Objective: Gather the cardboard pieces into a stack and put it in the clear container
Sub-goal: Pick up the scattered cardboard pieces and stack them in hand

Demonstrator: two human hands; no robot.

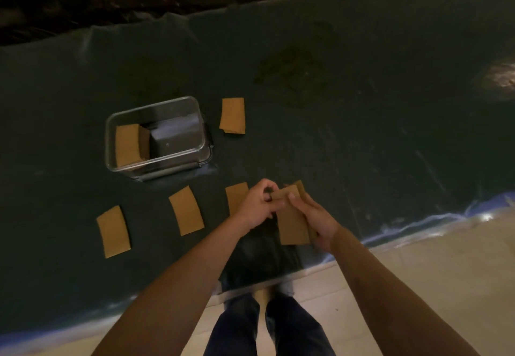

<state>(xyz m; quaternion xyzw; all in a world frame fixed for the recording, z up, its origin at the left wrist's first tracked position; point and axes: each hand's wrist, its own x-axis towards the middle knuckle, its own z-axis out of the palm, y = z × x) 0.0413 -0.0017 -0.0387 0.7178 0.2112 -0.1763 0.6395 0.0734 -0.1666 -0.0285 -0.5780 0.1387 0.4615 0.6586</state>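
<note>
Dark table (362, 132): cardboard stack (292, 222) gripped between hands (281, 210).

Clear container (178, 106): rectangular, open top, upright on dark mat, left of centre. Tan cardboard stack (128, 145) inside, leaning on its left wall. Loose stack (233, 116) flat just right of container. Three single pieces flat in a row nearer the person: far-left piece (113, 231), middle piece (186, 210), third piece (236, 195) partly hidden. Held stack (292, 223) off the mat, tilted, right of the row.
</note>
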